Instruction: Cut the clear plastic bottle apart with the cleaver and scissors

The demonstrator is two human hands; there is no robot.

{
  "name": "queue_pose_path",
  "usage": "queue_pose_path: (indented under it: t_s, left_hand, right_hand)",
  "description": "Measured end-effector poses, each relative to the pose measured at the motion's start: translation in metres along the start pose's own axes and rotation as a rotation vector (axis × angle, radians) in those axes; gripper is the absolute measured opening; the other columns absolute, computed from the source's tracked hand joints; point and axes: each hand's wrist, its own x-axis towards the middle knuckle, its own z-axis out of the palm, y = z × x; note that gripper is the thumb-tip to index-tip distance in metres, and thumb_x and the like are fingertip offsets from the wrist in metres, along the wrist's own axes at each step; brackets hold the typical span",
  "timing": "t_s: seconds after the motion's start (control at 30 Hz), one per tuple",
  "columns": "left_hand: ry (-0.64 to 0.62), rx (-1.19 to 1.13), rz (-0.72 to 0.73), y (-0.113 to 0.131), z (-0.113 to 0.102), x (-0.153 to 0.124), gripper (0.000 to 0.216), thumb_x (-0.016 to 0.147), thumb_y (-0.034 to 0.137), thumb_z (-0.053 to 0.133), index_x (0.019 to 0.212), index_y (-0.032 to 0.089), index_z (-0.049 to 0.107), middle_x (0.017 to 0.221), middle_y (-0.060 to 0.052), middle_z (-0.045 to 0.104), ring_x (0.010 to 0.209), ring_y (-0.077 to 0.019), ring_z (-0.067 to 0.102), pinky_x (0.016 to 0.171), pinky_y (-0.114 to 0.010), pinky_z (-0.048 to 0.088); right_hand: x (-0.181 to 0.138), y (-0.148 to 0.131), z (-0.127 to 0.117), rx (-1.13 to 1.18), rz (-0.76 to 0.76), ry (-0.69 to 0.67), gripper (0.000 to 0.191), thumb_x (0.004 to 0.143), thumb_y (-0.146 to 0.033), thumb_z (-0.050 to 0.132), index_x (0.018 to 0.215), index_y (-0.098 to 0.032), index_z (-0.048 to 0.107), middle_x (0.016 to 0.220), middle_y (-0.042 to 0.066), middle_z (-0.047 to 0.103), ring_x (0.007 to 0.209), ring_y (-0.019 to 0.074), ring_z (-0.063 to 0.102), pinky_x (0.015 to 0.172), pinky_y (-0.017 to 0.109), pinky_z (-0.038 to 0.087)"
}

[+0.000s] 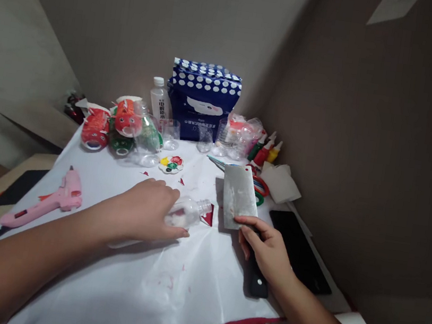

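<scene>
My left hand (pixel 149 209) is wrapped over a clear plastic bottle (pixel 193 211) that lies on its side on the white-covered table. The bottle's bare threaded neck points right, and my palm and forearm hide much of its body. My right hand (pixel 269 252) grips a cleaver (pixel 240 195) where blade and black handle meet, with fingers against the lower blade. The blade stands raised just right of the bottle neck, apart from it. A dark red scrap (pixel 208 217) shows by the neck.
A pink glue gun (pixel 53 201) lies at left. Painted bottle crafts (pixel 96 126), a paint palette (pixel 171 164), cut plastic cups (pixel 205 141) and a blue bag (pixel 203 106) stand behind. Scissors (pixel 263 187), paint bottles (pixel 264 150) and a black tablet-like slab (pixel 300 251) are at right.
</scene>
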Motion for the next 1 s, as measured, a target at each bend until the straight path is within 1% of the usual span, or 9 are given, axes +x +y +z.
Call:
queue_pose_path:
  t_s: [0.2, 0.43, 0.57, 0.67, 0.73, 0.8, 0.83, 0.9, 1.0]
  left_hand:
    - [-0.013, 0.023, 0.029, 0.0, 0.005, -0.002, 0.062, 0.072, 0.073, 0.045, 0.089, 0.017, 0.064, 0.085, -0.013, 0.067, 0.081, -0.0314, 0.061, 0.071, -0.039, 0.044]
    - [-0.018, -0.004, 0.063, 0.009, 0.005, -0.007, 0.063, 0.07, 0.073, 0.048, 0.092, 0.016, 0.066, 0.085, -0.014, 0.067, 0.082, -0.0324, 0.061, 0.071, -0.041, 0.045]
    - [-0.032, -0.02, 0.08, 0.012, 0.009, -0.01, 0.067, 0.07, 0.075, 0.047, 0.094, 0.016, 0.066, 0.084, -0.015, 0.068, 0.082, -0.0336, 0.062, 0.07, -0.042, 0.046]
    - [-0.043, -0.03, 0.082, 0.013, 0.011, -0.01, 0.069, 0.068, 0.076, 0.048, 0.094, 0.016, 0.067, 0.084, -0.015, 0.068, 0.082, -0.0338, 0.063, 0.07, -0.041, 0.047]
    - [-0.047, -0.03, 0.081, 0.014, 0.013, -0.01, 0.07, 0.068, 0.076, 0.047, 0.095, 0.015, 0.067, 0.084, -0.016, 0.068, 0.081, -0.0341, 0.063, 0.068, -0.041, 0.047]
    - [-0.051, -0.024, 0.086, 0.015, 0.015, -0.01, 0.07, 0.069, 0.076, 0.046, 0.094, 0.015, 0.067, 0.083, -0.016, 0.068, 0.08, -0.0344, 0.064, 0.067, -0.041, 0.047]
    - [-0.055, -0.021, 0.088, 0.017, 0.016, -0.009, 0.069, 0.069, 0.076, 0.046, 0.094, 0.015, 0.067, 0.083, -0.016, 0.068, 0.08, -0.0346, 0.064, 0.067, -0.041, 0.047]
    - [-0.063, -0.022, 0.085, 0.019, 0.018, -0.008, 0.068, 0.069, 0.076, 0.045, 0.091, 0.015, 0.067, 0.083, -0.017, 0.068, 0.079, -0.0348, 0.064, 0.065, -0.041, 0.047]
    - [-0.053, -0.042, 0.055, 0.022, 0.02, -0.007, 0.068, 0.071, 0.076, 0.042, 0.09, 0.016, 0.066, 0.085, -0.016, 0.069, 0.079, -0.0346, 0.064, 0.065, -0.041, 0.048]
  right_hand:
    - [0.0, 0.003, -0.005, -0.031, -0.022, -0.027, 0.027, 0.082, -0.035, 0.058, 0.099, -0.016, 0.067, 0.057, -0.005, 0.052, 0.042, 0.0064, 0.041, 0.042, 0.02, 0.03]
    - [-0.003, -0.005, -0.007, -0.03, -0.017, -0.047, 0.03, 0.079, -0.038, 0.062, 0.094, -0.014, 0.067, 0.057, -0.005, 0.051, 0.041, 0.0068, 0.041, 0.04, 0.021, 0.029]
    - [-0.005, -0.005, -0.011, -0.039, -0.023, -0.032, 0.029, 0.08, -0.038, 0.062, 0.094, -0.013, 0.067, 0.055, -0.005, 0.051, 0.041, 0.0071, 0.04, 0.04, 0.021, 0.029]
    - [-0.005, -0.005, -0.014, -0.039, -0.028, -0.007, 0.029, 0.079, -0.038, 0.061, 0.094, -0.014, 0.066, 0.058, -0.004, 0.052, 0.041, 0.0076, 0.042, 0.04, 0.022, 0.031]
    - [-0.009, -0.01, -0.017, -0.055, -0.025, 0.001, 0.031, 0.08, -0.038, 0.06, 0.099, -0.014, 0.065, 0.058, -0.005, 0.052, 0.042, 0.0076, 0.042, 0.04, 0.021, 0.032]
    - [-0.019, -0.018, -0.021, -0.099, -0.024, -0.002, 0.036, 0.083, -0.037, 0.059, 0.111, -0.015, 0.061, 0.058, -0.005, 0.051, 0.042, 0.0076, 0.041, 0.04, 0.02, 0.032]
    - [-0.026, -0.023, -0.022, -0.134, -0.027, -0.005, 0.041, 0.084, -0.037, 0.057, 0.12, -0.016, 0.057, 0.058, -0.006, 0.051, 0.042, 0.0078, 0.041, 0.041, 0.02, 0.032]
    - [-0.042, -0.034, -0.024, -0.231, -0.047, -0.01, 0.051, 0.088, -0.035, 0.054, 0.136, -0.022, 0.044, 0.06, -0.005, 0.052, 0.042, 0.0086, 0.042, 0.041, 0.02, 0.034]
    - [-0.064, -0.045, -0.021, -0.436, -0.152, -0.035, 0.062, 0.09, -0.031, 0.049, 0.148, -0.025, 0.028, 0.066, -0.003, 0.056, 0.049, 0.0111, 0.047, 0.046, 0.02, 0.04]
